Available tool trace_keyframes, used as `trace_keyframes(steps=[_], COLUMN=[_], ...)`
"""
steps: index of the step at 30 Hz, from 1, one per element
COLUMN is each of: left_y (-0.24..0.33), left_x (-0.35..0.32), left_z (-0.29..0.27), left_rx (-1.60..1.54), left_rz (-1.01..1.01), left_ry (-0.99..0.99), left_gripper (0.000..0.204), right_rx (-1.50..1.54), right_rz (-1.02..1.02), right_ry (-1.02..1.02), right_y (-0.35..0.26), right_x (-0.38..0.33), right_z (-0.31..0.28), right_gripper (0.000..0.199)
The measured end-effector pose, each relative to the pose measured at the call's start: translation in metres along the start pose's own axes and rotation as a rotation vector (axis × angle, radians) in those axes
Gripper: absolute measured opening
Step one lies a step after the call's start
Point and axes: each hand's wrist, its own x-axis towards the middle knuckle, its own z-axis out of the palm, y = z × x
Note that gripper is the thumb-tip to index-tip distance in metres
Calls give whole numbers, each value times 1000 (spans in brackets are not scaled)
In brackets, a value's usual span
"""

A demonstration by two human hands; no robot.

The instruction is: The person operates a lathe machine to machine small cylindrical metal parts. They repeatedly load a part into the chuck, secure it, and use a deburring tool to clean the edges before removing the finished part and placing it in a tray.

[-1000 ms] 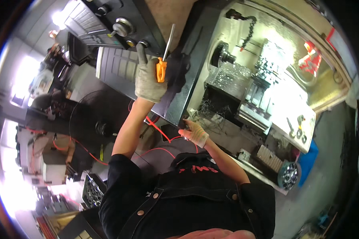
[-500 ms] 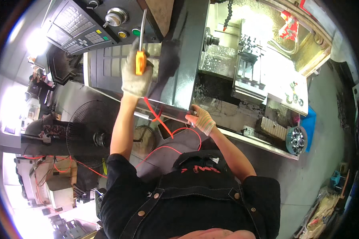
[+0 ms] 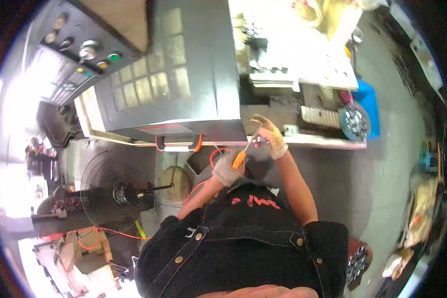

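Observation:
Gripped in my gloved left hand (image 3: 227,170) is an orange air blow gun (image 3: 239,159) with a thin metal nozzle. The nozzle points up and right, toward my right hand. A red hose (image 3: 218,153) loops behind my left hand. My right hand (image 3: 270,136), in a pale glove, is bent beside the nozzle tip, in front of the machine's lower edge. Its fingers are curled around something small and dark, too blurred to make out.
A dark sliding machine door (image 3: 203,94) with a handle (image 3: 176,148) is left of the lit work area. A control panel (image 3: 92,49) stands upper left. Near the right end of the machine's edge is a round container of metal parts (image 3: 355,121), beside a blue bin (image 3: 367,109). A fan (image 3: 119,193) stands left.
My left hand has come down and right from before the door with the blow gun, close to my right hand. My right hand has lifted slightly rightward. The view has shifted.

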Motion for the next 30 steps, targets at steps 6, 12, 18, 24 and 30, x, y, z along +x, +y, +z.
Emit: trace_keyframes(steps=[6, 12, 18, 24, 30], left_y=[11, 60, 117, 133, 151], left_x=[-3, -16, -42, -72, -89], left_z=[80, 143, 197, 232, 219], left_rx=[159, 264, 446, 464, 530], left_rz=[-5, 131, 283, 512, 591], left_ry=[-435, -763, -1053, -1163, -1300], left_gripper=[30, 30, 34, 37, 38], right_rx=[-345, -305, 14, 408, 869], right_rz=[74, 81, -49, -465, -880], right_ry=[389, 718, 1013, 931, 843], right_y=[-11, -3, 28, 50, 81], right_x=[-141, -260, -374, -466, -491], right_z=[-91, -131, -155, -124, -97], right_gripper=[53, 58, 57, 41, 30])
